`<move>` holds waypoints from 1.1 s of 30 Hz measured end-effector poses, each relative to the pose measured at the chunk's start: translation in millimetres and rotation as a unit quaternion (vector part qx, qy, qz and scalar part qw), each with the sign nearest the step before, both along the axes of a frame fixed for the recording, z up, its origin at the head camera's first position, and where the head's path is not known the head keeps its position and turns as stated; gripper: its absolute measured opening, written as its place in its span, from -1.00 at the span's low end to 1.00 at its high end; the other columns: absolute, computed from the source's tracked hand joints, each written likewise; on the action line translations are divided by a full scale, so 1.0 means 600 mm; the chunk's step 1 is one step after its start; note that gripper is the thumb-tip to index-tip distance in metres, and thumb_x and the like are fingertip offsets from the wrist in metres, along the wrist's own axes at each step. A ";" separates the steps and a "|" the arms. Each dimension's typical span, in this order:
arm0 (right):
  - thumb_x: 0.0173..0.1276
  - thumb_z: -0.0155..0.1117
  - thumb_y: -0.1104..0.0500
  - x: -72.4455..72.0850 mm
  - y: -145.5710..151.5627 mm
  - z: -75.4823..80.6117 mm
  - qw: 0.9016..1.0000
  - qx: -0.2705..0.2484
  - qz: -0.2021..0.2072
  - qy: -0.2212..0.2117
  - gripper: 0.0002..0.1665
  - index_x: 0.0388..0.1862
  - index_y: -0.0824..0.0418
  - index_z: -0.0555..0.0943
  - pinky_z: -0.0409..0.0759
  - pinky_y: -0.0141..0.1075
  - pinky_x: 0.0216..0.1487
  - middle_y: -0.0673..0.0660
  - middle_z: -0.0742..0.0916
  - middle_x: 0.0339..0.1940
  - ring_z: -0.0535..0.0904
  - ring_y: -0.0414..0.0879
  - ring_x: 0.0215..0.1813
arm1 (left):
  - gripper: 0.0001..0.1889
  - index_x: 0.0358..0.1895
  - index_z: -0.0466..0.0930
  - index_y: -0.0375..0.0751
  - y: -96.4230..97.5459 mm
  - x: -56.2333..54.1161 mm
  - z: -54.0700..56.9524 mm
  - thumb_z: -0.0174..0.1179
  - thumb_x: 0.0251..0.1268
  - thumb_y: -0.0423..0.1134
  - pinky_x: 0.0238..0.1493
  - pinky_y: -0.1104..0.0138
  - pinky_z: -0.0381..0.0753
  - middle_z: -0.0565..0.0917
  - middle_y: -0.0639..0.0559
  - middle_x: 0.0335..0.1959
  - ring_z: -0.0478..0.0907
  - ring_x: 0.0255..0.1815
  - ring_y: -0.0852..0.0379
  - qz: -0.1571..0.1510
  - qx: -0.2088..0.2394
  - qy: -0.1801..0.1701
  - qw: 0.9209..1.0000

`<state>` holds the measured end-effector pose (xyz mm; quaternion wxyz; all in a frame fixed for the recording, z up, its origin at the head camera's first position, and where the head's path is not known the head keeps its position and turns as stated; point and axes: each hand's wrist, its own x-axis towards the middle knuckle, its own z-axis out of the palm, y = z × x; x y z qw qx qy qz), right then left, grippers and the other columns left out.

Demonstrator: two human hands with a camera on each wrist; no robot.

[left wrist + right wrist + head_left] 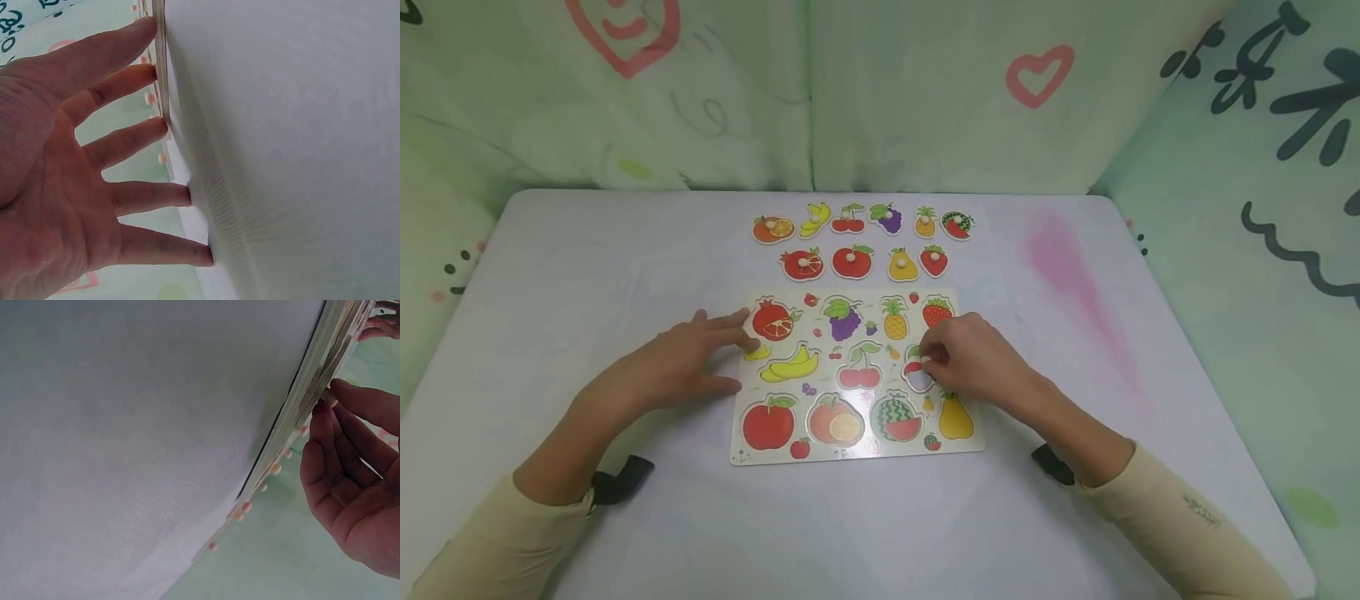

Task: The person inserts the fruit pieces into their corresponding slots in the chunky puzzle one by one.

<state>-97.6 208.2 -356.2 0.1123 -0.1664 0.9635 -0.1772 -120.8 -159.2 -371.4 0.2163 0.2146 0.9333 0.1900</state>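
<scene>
A wooden fruit puzzle board lies on the table. My left hand touches its left edge with spread fingers near the banana cutout. In the left wrist view, the thumb and some fingertips meet the board's side, and the lower ones reach the cloth. My right hand pinches a small pale knob, thumb against fingertips. Beneath those fingers, at the right-middle cutout, a red-and-white fruit puzzle piece is partly hidden. Whether it sits fully flat, I cannot tell.
Behind the board, knobbed fruit pieces lie in two rows, among them an orange, a watermelon, an apple and a strawberry. A white cloth covers the table. Printed green curtains hang around it.
</scene>
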 end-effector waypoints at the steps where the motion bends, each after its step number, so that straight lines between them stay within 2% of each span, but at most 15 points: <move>1: 0.25 0.53 0.24 0.000 0.000 0.000 1.000 0.000 0.000 0.000 -0.82 -0.17 0.24 0.83 0.63 -0.42 -0.38 0.04 0.81 -0.38 0.62 -0.12 -0.35 | -0.45 0.27 0.66 0.03 0.000 0.000 0.000 0.54 0.18 -0.15 0.29 -0.37 0.51 0.30 -0.21 0.63 0.08 0.56 -0.66 0.000 0.000 0.000 1.000; 13: 0.26 0.53 0.24 0.001 -0.004 0.000 1.000 0.004 0.008 0.006 -0.83 -0.17 0.24 0.83 0.64 -0.40 -0.33 0.03 0.81 -0.37 0.62 -0.12 -0.33 | -0.46 0.27 0.66 0.04 -0.002 0.001 0.000 0.54 0.18 -0.15 0.29 -0.38 0.49 0.29 -0.20 0.63 0.09 0.56 -0.65 -0.001 -0.002 0.005 1.000; 28: 0.26 0.55 0.23 -0.001 -0.005 0.001 1.000 0.009 0.003 -0.010 -0.80 -0.14 0.24 0.82 0.66 -0.40 -0.32 0.05 0.82 -0.34 0.63 -0.11 -0.32 | -0.45 0.28 0.65 0.04 0.000 0.000 0.001 0.53 0.19 -0.13 0.33 -0.38 0.46 0.28 -0.20 0.64 0.08 0.58 -0.64 0.002 -0.005 0.000 1.000; 33: 0.29 0.55 0.19 -0.004 -0.006 0.000 1.000 0.009 -0.005 -0.023 -0.81 -0.15 0.22 0.83 0.64 -0.42 -0.38 0.04 0.81 -0.36 0.61 -0.12 -0.36 | -0.45 0.28 0.65 0.03 0.000 0.001 -0.001 0.53 0.19 -0.14 0.32 -0.37 0.48 0.28 -0.20 0.64 0.08 0.58 -0.64 0.001 -0.004 0.000 1.000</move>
